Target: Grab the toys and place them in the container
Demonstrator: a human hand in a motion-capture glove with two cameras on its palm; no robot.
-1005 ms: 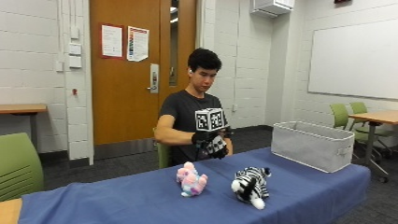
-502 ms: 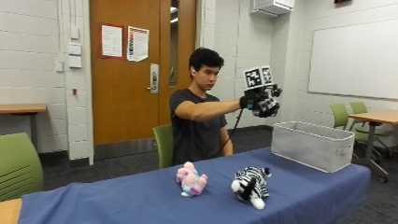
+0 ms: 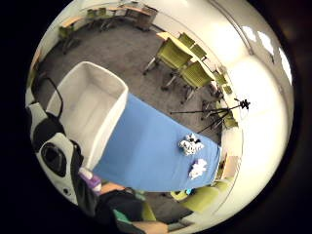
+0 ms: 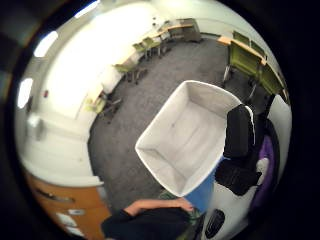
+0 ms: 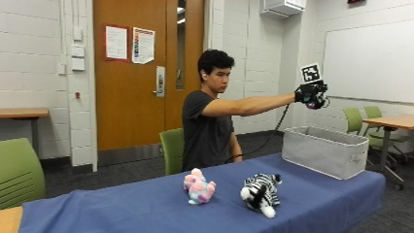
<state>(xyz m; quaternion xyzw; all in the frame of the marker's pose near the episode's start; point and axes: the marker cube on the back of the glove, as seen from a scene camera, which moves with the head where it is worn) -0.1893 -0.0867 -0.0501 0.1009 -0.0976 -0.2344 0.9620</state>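
The fingers of the gloved right hand are curling inward at the upper right of the outside view. They seem to be closing round a small purple toy, though it is too small there to be sure. The arm is stretching out level, high above the grey fabric container at the right end of the blue-clothed table. A pink plush and a zebra plush are lying near each other at lower centre, well apart from the container.

The little-finger palm view is looking down on the container's open mouth, with both plush toys at the cloth's far end.

In the thumb-side palm view, purple is showing beside a black-gloved finger, and the container is sitting empty below.

Letting go from this height could let the toy clip the rim or bounce out onto the carpet. The mouth is wide, and nothing is standing between hand and container.
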